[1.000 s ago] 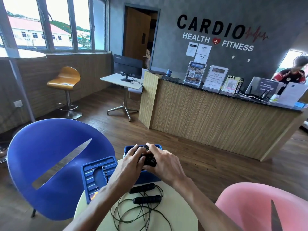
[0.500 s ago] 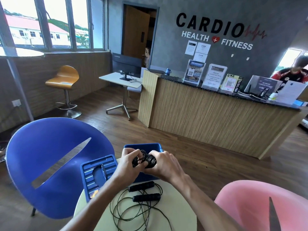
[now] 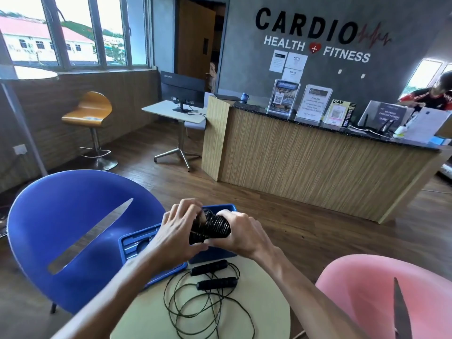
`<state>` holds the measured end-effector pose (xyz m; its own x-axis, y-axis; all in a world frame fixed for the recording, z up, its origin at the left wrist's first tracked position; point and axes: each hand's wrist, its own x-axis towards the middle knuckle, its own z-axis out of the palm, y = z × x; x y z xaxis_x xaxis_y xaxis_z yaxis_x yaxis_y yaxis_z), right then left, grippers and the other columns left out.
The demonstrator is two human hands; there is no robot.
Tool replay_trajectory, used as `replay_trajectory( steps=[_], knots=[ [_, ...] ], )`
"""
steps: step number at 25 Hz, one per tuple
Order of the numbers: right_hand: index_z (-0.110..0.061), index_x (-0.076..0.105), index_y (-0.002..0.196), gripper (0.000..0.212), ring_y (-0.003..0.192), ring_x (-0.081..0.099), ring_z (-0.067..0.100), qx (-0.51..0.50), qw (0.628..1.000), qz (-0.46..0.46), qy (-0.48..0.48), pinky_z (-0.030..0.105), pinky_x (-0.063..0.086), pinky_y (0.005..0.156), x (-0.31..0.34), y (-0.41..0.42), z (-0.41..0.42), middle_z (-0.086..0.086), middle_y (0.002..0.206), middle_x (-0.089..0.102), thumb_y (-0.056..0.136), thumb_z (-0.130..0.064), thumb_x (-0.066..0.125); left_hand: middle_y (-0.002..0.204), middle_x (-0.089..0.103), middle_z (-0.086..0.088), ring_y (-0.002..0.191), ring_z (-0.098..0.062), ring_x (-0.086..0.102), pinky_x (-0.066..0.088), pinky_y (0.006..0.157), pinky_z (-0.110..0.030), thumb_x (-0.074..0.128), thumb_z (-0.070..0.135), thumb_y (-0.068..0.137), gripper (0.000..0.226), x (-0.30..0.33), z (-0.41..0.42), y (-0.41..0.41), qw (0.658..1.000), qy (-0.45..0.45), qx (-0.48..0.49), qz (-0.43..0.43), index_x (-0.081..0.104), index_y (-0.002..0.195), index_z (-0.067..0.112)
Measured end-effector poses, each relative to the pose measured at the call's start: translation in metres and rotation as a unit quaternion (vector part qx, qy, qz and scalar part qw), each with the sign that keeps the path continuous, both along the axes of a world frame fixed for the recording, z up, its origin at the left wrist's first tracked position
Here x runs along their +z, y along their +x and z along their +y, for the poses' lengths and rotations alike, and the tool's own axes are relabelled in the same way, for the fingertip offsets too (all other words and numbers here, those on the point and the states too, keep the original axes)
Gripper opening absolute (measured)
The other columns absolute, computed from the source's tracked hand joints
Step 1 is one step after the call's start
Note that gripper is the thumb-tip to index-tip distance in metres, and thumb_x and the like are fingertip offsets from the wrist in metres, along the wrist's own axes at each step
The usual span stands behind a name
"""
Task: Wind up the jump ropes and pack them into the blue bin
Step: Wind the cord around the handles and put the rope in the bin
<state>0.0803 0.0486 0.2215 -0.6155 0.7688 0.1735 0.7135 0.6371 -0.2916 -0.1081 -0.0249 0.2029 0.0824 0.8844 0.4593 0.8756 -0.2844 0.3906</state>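
Note:
A wound-up black jump rope, its cord coiled tightly round the handles, is held just above the blue bin. My left hand grips its left end and my right hand grips its right end. The bin stands at the far edge of the round cream table, mostly hidden behind my hands. A second jump rope lies loose on the table nearer to me, with its two black handles side by side and its thin dark cord in slack loops.
The bin's blue lid lies to the left of the bin. A blue chair stands left of the table and a pink chair right. Beyond are wooden floor, a reception counter and a person behind it at far right.
Both hands have drawn the wound rope back from deep over the bin, nearer to me and slightly higher. The loose rope on the table has not moved.

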Motion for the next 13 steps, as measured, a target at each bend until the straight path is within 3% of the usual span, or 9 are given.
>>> replay_trajectory(
  steps=[2,3,4,6,9,13],
  knots=[
    [-0.030,0.056,0.117,0.069,0.092,0.064,0.015,0.023,1.000,-0.018,-0.007,0.035,0.051,0.079,0.005,-0.001,-0.003,-0.009,0.107,0.066,0.066,-0.075,0.073,0.139,0.027,0.011,0.121,-0.011,0.032,0.035,0.102,-0.035,0.081,0.057,0.052,0.102,0.011,0.012,-0.014,0.993,-0.094,-0.025,0.062,0.027,0.136,0.033],
    [-0.030,0.055,0.117,0.072,0.093,0.064,0.015,0.034,0.999,-0.032,0.001,0.035,0.052,0.080,0.005,-0.003,-0.006,-0.009,0.108,0.065,0.064,-0.075,0.074,0.139,0.030,0.012,0.123,-0.010,0.033,0.035,0.102,-0.033,0.080,0.061,0.049,0.111,0.014,0.019,-0.017,0.985,-0.138,-0.043,0.092,0.023,0.140,0.034],
    [-0.028,0.054,0.116,0.073,0.092,0.065,0.017,0.043,0.998,-0.046,0.021,0.036,0.053,0.079,0.004,-0.006,-0.009,-0.008,0.107,0.065,0.064,-0.075,0.075,0.134,0.037,0.014,0.119,-0.010,0.038,0.036,0.099,-0.030,0.081,0.062,0.049,0.108,0.017,0.025,-0.018,0.976,-0.172,-0.068,0.115,0.025,0.138,0.034],
    [-0.025,0.052,0.117,0.069,0.093,0.065,0.022,0.048,0.995,-0.070,0.056,0.039,0.053,0.077,0.002,-0.009,-0.009,-0.005,0.106,0.064,0.068,-0.067,0.076,0.106,0.049,0.018,0.098,-0.011,0.048,0.039,0.081,-0.023,0.083,0.058,0.054,0.084,0.019,0.036,-0.016,0.962,-0.228,-0.102,0.112,0.037,0.119,0.032],
    [-0.018,0.050,0.113,0.052,0.092,0.065,0.033,0.023,0.994,-0.087,0.060,0.039,0.047,0.072,-0.003,-0.008,-0.004,0.003,0.103,0.064,0.079,-0.051,0.069,0.086,0.046,0.016,0.080,-0.011,0.044,0.030,0.064,-0.020,0.081,0.044,0.065,0.060,0.019,0.040,-0.006,0.964,-0.221,-0.095,0.117,0.043,0.105,0.022],
    [-0.018,0.050,0.098,0.043,0.086,0.067,0.035,-0.005,0.996,-0.092,0.013,0.037,0.047,0.068,-0.009,-0.008,0.006,0.008,0.092,0.069,0.077,-0.049,0.070,0.095,0.058,0.012,0.095,-0.013,0.051,0.038,0.082,-0.025,0.069,0.038,0.070,0.042,-0.009,0.050,0.000,0.987,-0.067,-0.066,0.127,0.049,0.104,0.024]
  ],
)
